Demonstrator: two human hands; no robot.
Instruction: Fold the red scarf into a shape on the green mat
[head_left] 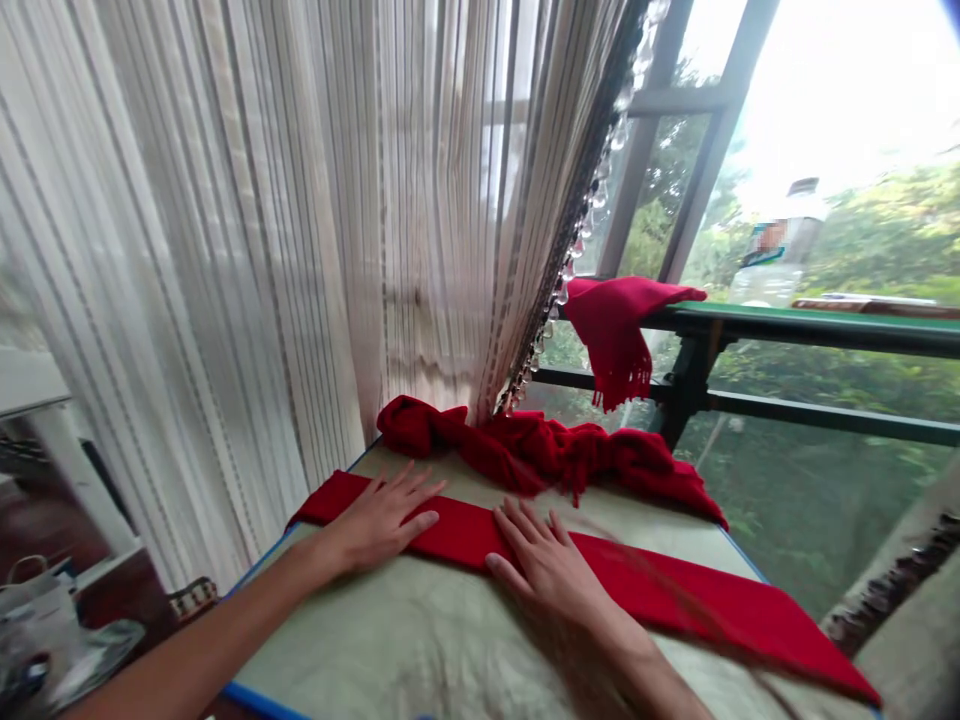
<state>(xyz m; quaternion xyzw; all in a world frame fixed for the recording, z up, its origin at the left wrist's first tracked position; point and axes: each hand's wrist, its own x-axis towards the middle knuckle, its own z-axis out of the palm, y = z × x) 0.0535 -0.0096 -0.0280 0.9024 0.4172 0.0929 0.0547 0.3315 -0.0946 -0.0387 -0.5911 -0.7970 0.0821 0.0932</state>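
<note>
Long, flat-folded red cloth strip [465, 530] lay under the fingers, crosswise on the pale, blue-edged table [360, 640]. Left hand [386, 520] and right hand [551, 570] were palm-down, fingers spread, gripping nothing; flat contact presumably kept the layers even. Crumpled red fringed cloth [525, 455] sat beyond the fingertips, likely to clear the strip. Pinkish-red fringed scarf [615, 320] hung farther off, draped over the dark metal rail [825, 335].

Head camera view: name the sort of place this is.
Probably a window corner or enclosed balcony in a home: striped curtain, dark railing, and trees beyond the window frame.
</note>
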